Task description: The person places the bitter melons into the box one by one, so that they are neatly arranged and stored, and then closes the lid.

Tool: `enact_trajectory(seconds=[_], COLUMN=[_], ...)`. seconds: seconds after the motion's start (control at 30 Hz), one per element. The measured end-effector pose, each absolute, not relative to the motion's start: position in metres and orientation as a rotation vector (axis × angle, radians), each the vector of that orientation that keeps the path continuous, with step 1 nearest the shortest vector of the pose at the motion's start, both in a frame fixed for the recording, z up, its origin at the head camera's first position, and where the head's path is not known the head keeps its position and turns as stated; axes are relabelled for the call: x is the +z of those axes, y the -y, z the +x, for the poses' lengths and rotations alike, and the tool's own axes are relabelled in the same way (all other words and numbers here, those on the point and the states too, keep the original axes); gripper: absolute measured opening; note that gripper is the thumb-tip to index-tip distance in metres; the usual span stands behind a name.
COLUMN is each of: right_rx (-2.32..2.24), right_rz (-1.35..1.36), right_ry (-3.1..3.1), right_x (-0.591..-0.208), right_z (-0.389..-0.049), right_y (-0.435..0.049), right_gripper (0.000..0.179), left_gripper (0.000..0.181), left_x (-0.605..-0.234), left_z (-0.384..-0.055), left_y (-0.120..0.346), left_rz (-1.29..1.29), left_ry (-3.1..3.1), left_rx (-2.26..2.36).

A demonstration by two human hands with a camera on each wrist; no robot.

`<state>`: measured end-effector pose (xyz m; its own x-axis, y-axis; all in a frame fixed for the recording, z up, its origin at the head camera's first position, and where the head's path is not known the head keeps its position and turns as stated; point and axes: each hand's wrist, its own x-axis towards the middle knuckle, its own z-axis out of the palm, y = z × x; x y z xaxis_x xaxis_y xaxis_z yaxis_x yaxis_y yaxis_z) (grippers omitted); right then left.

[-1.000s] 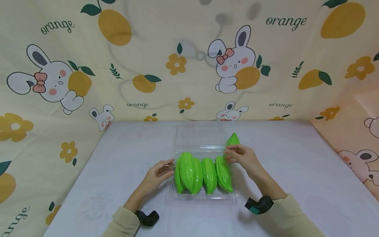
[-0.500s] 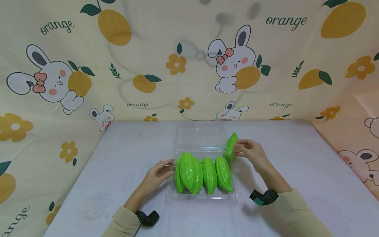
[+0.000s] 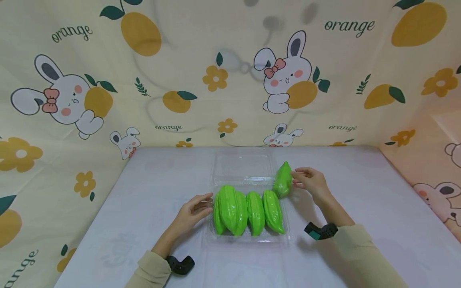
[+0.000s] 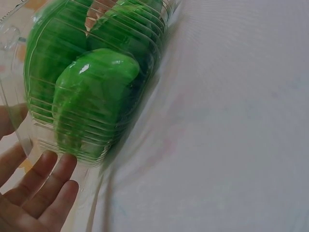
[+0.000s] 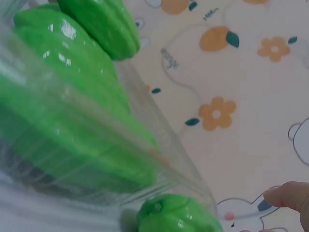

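Note:
A clear plastic clamshell container (image 3: 248, 237) holds several glossy, ribbed green star fruit (image 3: 255, 214). One more star fruit (image 3: 283, 180) lies at its back right corner, beside the hinge, overlapping the rim in the head view. My left hand (image 3: 192, 210) holds the container's left rim; through the left wrist view, the fingers (image 4: 65, 166) press low on its ribbed wall and the thumb shows behind the clear edge. My right hand (image 3: 311, 184) hovers just right of the corner fruit, fingers loosely extended. In the right wrist view its fingertip (image 5: 289, 198) stands apart from that fruit.
The container's clear lid (image 3: 243, 166) lies folded back toward the wall. A white cloth covers the table (image 3: 162, 172). Printed fabric (image 3: 201, 52) with rabbits and oranges rises behind and on both sides.
My right hand has let go of the star fruit at the back right corner and moved right, away from it. The left hand has stayed at the container's rim.

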<state>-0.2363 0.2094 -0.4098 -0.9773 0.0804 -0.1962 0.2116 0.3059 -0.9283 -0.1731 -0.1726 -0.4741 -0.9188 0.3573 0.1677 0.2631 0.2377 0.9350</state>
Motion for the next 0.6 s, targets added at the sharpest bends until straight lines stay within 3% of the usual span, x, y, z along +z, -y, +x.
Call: enact_trajectory(seconds=[0.6], right_rx=[-1.76], right_rz=[0.408], right_ry=[-2.322], right_x=[-0.43], right_z=[-0.249], right_y=[-0.216], right_gripper=[0.059], left_gripper=[0.052], left_x=[-0.476], left_z=[-0.174], left_y=[0.173], left_rz=[0.608], left_ry=[-2.413], left_rx=[1.779])
